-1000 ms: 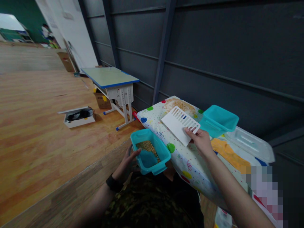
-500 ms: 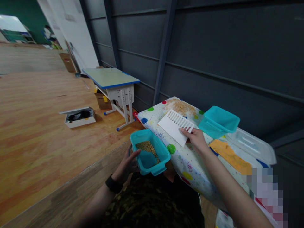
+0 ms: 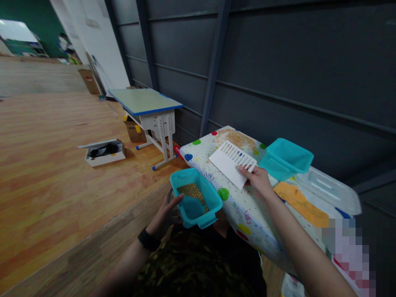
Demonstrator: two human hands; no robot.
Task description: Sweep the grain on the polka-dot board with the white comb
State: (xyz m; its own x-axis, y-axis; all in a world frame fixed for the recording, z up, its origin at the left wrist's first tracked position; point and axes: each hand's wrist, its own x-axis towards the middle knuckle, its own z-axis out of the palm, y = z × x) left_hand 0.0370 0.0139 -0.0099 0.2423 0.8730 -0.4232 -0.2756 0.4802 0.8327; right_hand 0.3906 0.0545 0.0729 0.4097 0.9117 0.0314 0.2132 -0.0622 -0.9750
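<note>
A white slotted panel [image 3: 227, 165] is pinched by one edge in the right hand [image 3: 258, 181], thumb on top; whether it touches the balloon-print tablecloth [image 3: 232, 208] below, I cannot tell. Take the panel as the clock's centre. Just beside it at 12 lies a scattered pile of soybeans [image 3: 236, 138]. At 8, just off the table's near edge, the left hand [image 3: 163, 214] grasps the side of a teal plastic tub [image 3: 193, 208], thumb over the rim; loose soybeans cover part of its bottom. At 3 a second teal tub [image 3: 292, 154] stands on the table, with a clear lid [image 3: 332, 189] and an orange cloth [image 3: 301, 202] between 3 and 4. Farther out, a blue-edged desk [image 3: 145, 101] stands at 10 and an open white carton [image 3: 103, 159] sits on the floor at 9.
</note>
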